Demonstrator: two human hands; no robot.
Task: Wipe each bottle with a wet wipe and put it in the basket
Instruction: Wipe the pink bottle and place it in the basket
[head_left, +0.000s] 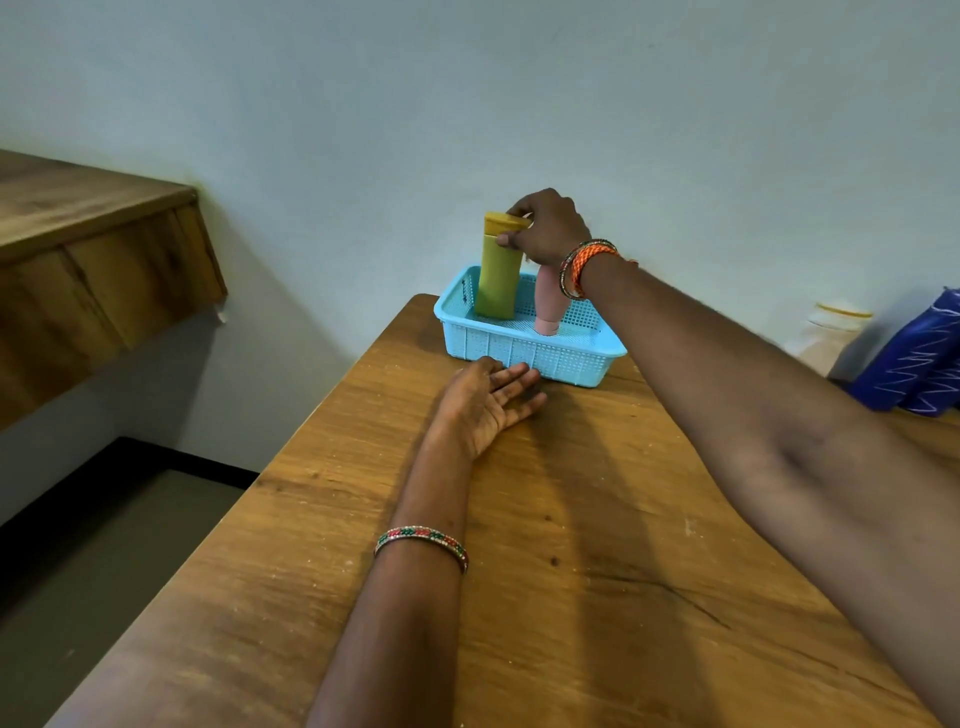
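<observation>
A light blue plastic basket (524, 351) sits at the far end of the wooden table (519, 545). In its left part stands a yellow-green bottle (497, 275) with a yellow cap, upright on the basket floor. My right hand (550, 226) grips that bottle at the cap from the right. A pink bottle (549, 306) stands cap-down in the basket, partly hidden behind my right wrist. My left hand (488, 402) lies flat on the table, palm up and fingers apart, its fingertips just short of the basket's near wall. No wet wipe is in view.
A wooden shelf or desk (93, 260) juts out from the wall at the left, with floor below it. At the right edge lie a blue patterned cloth (919, 358) and a pale jar (831, 332). The wall stands right behind the basket.
</observation>
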